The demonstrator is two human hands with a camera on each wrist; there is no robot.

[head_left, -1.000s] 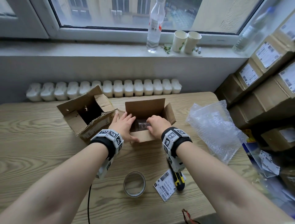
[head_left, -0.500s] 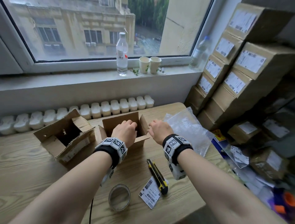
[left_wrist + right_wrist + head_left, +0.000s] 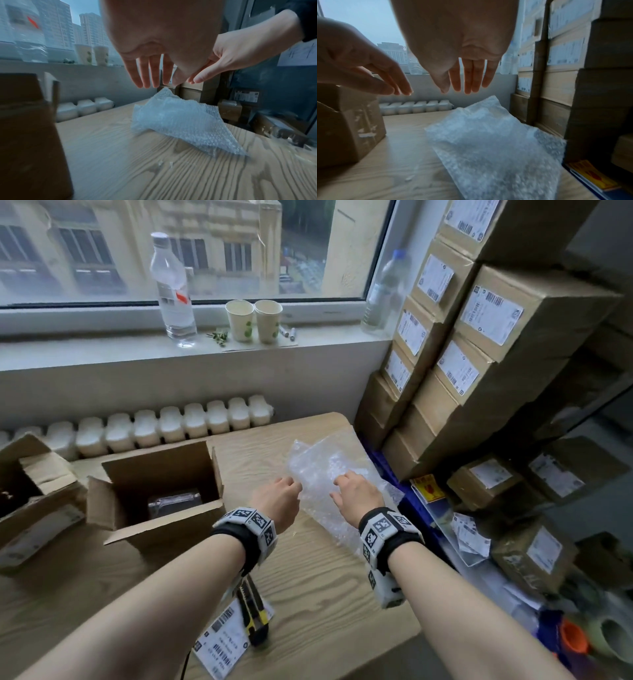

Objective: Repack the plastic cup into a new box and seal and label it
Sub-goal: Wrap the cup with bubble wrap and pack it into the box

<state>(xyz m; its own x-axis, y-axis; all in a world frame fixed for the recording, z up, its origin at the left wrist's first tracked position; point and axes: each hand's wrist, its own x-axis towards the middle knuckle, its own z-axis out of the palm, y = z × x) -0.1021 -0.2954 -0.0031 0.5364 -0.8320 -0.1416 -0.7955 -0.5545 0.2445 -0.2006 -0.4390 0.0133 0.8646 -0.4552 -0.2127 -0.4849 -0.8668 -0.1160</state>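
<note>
The clear plastic cup (image 3: 174, 501) lies inside the open new box (image 3: 133, 474) left of centre on the table. A crumpled sheet of bubble wrap (image 3: 318, 470) lies on the table's right side, also seen as bubble wrap (image 3: 181, 121) and bubble wrap (image 3: 494, 146). My left hand (image 3: 279, 498) hovers at its left edge, fingers straight and holding nothing (image 3: 150, 75). My right hand (image 3: 354, 491) hovers just above the wrap, fingers straight and empty (image 3: 467, 82). A shipping label (image 3: 222, 642) and a yellow utility knife (image 3: 251, 611) lie near the table's front edge.
The old opened box (image 3: 30, 508) sits at the far left. Stacked labelled cartons (image 3: 479, 337) stand close on the right, against the table edge. A water bottle (image 3: 173, 289) and two paper cups (image 3: 253, 320) stand on the windowsill. A white radiator (image 3: 164, 426) runs behind the table.
Both hands have left the new box and moved right to the bubble wrap. My view swung right; the tape roll is out of frame now.
</note>
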